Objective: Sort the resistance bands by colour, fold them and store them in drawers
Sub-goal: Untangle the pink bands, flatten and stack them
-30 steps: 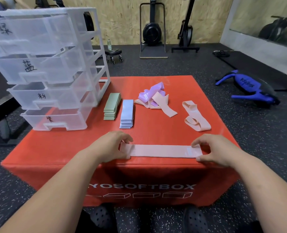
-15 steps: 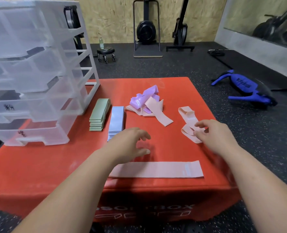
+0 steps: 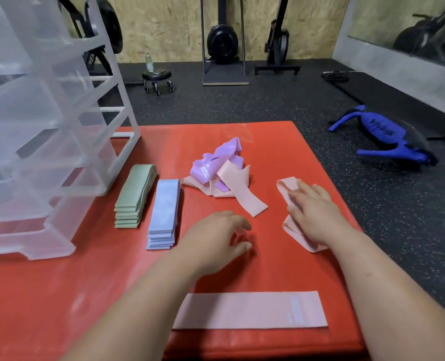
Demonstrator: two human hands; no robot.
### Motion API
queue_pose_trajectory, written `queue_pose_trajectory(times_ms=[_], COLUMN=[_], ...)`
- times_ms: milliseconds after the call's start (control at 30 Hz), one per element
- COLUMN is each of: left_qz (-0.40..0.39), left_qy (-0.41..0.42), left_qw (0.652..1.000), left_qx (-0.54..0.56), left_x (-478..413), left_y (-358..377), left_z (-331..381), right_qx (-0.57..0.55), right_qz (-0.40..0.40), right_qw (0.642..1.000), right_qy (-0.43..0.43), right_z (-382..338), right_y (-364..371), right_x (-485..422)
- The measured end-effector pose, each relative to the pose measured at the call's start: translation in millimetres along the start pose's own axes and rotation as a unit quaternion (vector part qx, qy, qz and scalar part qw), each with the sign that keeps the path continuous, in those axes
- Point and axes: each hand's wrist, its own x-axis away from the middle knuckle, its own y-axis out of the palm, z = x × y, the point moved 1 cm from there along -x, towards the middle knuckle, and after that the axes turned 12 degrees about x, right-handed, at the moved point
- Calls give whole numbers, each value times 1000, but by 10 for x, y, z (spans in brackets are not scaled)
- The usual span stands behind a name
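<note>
- Resistance bands lie on the red counter. One pink band is spread flat along the near edge, with a pale label near its right end.
- A second, looped pink band lies right of centre. Its far and near ends show on either side of the right hand.
- That hand's grip is spread, with the fingers straight over the loop. Motion blur makes it hard to say whether they press on it or hover just above.
- The left hand hangs over bare counter to the left of the loop. Its grip is loose, the fingers gently curved and holding nothing.
- Two folded stacks sit left of centre: a blue stack and, just beside it on the left, a green stack.
- Farther back, in the middle, purple and pink bands lie tangled in a loose heap.
- A clear plastic drawer unit stands on the far left of the counter.
- A blue bag lies on the dark floor to the right, and a small stool stands far back.
</note>
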Motion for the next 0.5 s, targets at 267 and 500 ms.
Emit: queue_pose_trajectory(times_ms=[267, 500], left_qz=[10, 94], left_qy=[2, -3], left_qw=[1000, 987], left_qx=[15, 133], left_x=[-48, -13], left_y=[-38, -108], left_z=[53, 189], right_qx=[-50, -322], right_qz=[153, 122], right_qw=[987, 937], right_qy=[-12, -65], right_z=[-76, -426], right_y=[-225, -835], right_x=[58, 509])
